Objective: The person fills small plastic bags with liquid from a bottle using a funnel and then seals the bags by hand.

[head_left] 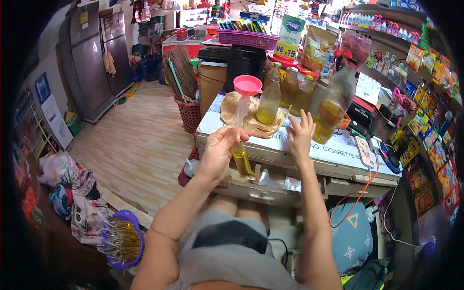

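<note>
My left hand (218, 151) pinches a narrow clear plastic bag (243, 163) with yellow liquid in its lower end. A pink funnel (248, 86) stands at the bag's top, above my fingers. My right hand (302, 133) is open over the table's front edge, fingers apart, holding nothing. Just right of it stands a large clear plastic bottle (332, 108), partly full of yellow liquid, with a pink piece at its top. A glass bottle (268, 102) with some yellow liquid stands on crumpled brown paper (231, 107) behind my hands. More bottles (304, 95) of yellow liquid stand beside it.
Beneath my hands a table drawer (256, 191) is pulled out. A phone (363, 149) and cables lie on the table's right. A purple basin (139, 237) of filled bags sits at lower left. A basket of brooms (188, 112) stands beyond the table's left side; hanging packets line the right.
</note>
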Available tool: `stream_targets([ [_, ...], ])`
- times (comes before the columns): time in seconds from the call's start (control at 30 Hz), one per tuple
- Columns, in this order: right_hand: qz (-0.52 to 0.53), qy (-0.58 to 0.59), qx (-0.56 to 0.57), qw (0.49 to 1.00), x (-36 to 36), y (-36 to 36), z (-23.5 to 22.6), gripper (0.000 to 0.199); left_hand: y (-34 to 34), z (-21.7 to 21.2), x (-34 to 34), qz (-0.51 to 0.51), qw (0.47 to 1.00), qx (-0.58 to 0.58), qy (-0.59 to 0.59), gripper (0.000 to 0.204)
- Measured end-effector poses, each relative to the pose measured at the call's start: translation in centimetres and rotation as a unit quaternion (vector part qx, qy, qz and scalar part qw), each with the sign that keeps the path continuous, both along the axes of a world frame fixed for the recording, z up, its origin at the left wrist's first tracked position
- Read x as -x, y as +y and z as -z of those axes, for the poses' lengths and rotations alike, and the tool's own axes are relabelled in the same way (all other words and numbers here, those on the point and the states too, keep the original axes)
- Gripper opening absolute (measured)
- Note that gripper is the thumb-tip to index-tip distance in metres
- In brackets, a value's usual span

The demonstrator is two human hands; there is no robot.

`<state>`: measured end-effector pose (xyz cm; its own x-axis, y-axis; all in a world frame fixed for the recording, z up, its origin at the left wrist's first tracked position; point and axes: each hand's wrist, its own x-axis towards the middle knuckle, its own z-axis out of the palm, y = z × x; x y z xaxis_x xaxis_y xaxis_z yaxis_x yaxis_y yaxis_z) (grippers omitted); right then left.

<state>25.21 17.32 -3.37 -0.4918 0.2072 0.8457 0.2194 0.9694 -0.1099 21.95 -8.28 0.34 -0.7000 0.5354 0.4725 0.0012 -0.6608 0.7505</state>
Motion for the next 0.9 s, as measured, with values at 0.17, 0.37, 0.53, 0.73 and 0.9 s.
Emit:
stream_targets([
  [0.17,-0.281,0.052,0.149,0.947,-2.8,-5.5,0.6,0.04,2.4,0.0,0.7,-0.053,0.997,-0.061,-0.009,0.026],
  [0.37,-0.33,0.057,0.072,0.939,-3.1,-11.9,1.2,0.058,4.3,0.7,1.5,-0.051,0.991,-0.108,-0.062,0.025],
  [0.53,-0.454,0.037,0.447,0.77,-1.7,-12.2,1.6,0.044,1.7,-0.1,3.5,0.095,0.99,-0.049,-0.095,0.023],
  [0.73,-0.653,-0.159,0.738,0.066,-1.5,-12.7,2.7,0.051,-0.4,0.3,5.0,0.285,0.956,-0.029,-0.056,0.019],
  [0.9,-0.561,-0.105,0.65,0.501,-1.0,-15.9,0.7,0.051,-1.5,0.5,5.8,0.144,0.985,0.014,-0.09,0.022],
])
